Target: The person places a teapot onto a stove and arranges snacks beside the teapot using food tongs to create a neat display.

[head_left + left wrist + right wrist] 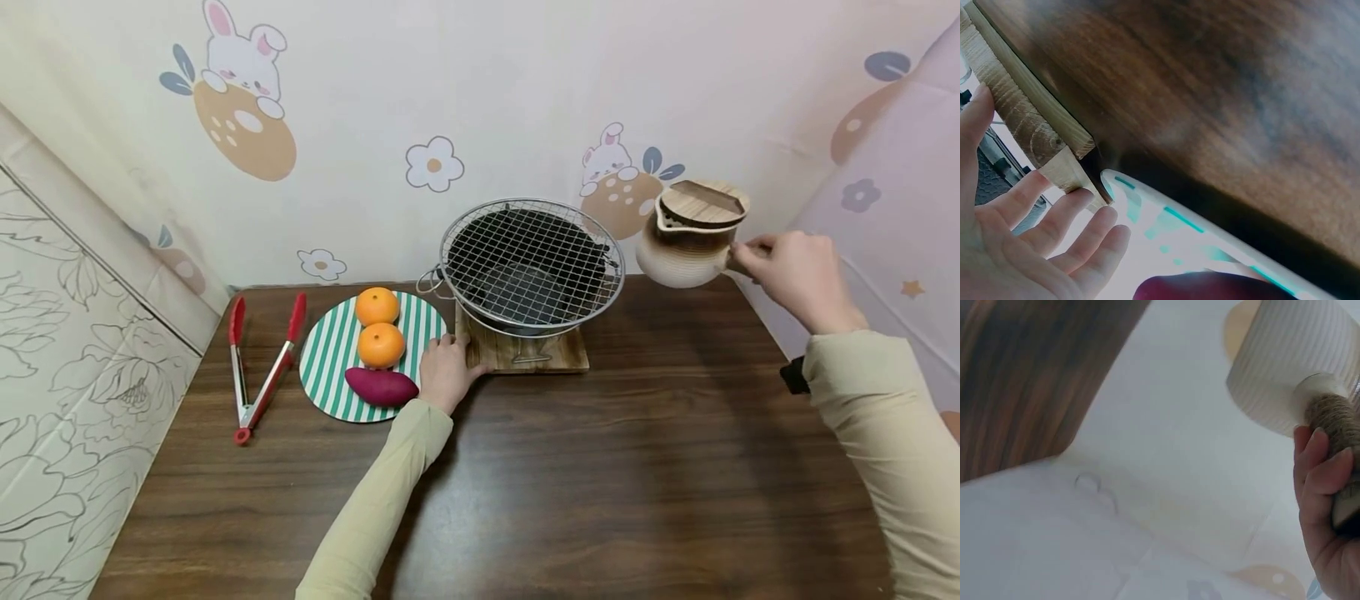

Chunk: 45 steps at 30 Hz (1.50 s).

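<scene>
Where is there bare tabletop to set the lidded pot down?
For the pot, the widest free patch of table lies in front of the wooden board, between the sleeves. Another lies between the board and the table's right edge. The left side is crowded: tongs, a striped disc with oranges and a sweet potato, and the left hand at the board's corner.

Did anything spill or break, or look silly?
No, nothing stands out. I see no spill on the table, the pot in the right hand has its lid on, and the oranges and purple sweet potato sit on the striped mat.
</scene>
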Motion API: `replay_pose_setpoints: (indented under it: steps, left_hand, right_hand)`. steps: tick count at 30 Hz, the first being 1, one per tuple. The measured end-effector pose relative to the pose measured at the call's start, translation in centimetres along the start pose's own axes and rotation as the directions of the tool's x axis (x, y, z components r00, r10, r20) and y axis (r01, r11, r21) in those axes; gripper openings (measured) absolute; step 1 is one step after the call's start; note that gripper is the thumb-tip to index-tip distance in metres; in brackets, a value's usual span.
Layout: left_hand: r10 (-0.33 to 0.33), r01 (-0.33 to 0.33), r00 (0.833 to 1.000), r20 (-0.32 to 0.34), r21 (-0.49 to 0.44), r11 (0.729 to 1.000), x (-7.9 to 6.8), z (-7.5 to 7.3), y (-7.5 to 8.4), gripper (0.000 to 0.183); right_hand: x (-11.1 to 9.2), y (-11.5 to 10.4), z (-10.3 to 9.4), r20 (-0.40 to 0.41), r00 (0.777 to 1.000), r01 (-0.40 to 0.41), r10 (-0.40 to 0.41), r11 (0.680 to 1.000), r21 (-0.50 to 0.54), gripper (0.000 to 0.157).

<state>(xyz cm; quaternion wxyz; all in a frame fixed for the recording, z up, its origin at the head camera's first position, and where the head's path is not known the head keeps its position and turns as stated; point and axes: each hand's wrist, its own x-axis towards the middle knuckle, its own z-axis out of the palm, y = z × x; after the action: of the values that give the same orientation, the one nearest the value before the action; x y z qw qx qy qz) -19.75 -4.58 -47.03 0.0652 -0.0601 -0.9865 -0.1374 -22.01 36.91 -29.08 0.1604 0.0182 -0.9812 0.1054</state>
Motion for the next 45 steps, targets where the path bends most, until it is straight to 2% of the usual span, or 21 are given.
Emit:
replay_pose_setpoints:
  steps: [4, 12, 21, 29, 37, 45]
  left_hand:
    - [-0.004, 0.004, 1.0, 0.004, -0.01, 1.0, 0.1, 0.0, 0.0, 0.06]
    - [-0.006, 0.006, 0.999, 0.04, 0.002, 1.0, 0.0, 0.1, -0.1, 0.061]
    - [0.005, -0.005, 1.0, -0.008, 0.012, 1.0, -0.1, 0.1, -0.1, 0.06]
    - [0.001, -0.001, 1.0, 0.015, 0.032, 0.999, -0.1, -0.2, 0.1, 0.059]
    - [-0.008, 0.008, 1.0, 0.019, 0.017, 1.0, -0.2, -0.3, 0.2, 0.061]
    - [-0.01, 0.009, 1.0, 0.029, 0.029, 1.0, 0.0, -0.1, 0.0, 0.063]
  right_hand:
    - [1.1, -1.2, -0.4, 0.004, 1.0, -0.025, 0.025, 0.999, 0.021, 0.041]
    - [2.8, -3.2, -1.3, -0.026, 1.0, -0.005, 0.006, 0.999, 0.035, 0.043]
    - [4.7, -6.5, -1.9, 0.007, 1.0, 0.007, -0.008, 0.997, 0.08, 0.044]
    - [5.4, -8.5, -1.0, 0.021, 0.999, 0.024, -0.026, 0.995, 0.102, 0.047]
    - [6.1, -10.2, 0.5, -0.001, 0.995, 0.096, -0.097, 0.987, 0.126, 0.038]
    - [6.8, -11.3, 1.9, -0.051, 0.981, 0.192, -0.187, 0.974, 0.119, 0.034]
